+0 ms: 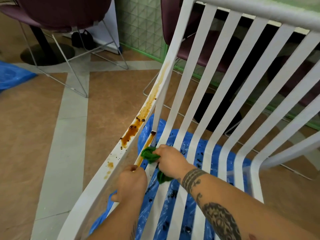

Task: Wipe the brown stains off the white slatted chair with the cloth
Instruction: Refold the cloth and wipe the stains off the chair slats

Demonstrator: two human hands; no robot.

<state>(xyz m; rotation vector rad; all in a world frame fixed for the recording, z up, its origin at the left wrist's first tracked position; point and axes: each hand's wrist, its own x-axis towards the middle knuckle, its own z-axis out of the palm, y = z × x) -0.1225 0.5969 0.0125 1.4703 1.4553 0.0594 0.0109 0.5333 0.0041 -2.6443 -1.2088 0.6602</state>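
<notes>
The white slatted chair (pixel 204 94) fills the right and centre of the view. Brown stains (pixel 133 131) run along its left side rail, thickest near the bend, with a thinner streak higher up. More brown runs down the inner edge beside the first slat. My right hand (pixel 170 160) is shut on a bunched green cloth (pixel 149 154) and presses it against that inner stained edge. My left hand (pixel 131 182) grips the left rail just below, fingers wrapped around it.
Blue plastic sheeting (pixel 190 146) with dark spatter lies on the floor under the chair. Another blue sheet (pixel 12 75) lies at far left. Purple chairs on wire legs (pixel 60 18) and round black table bases stand behind. A green mesh panel (pixel 143 26) rises at the back.
</notes>
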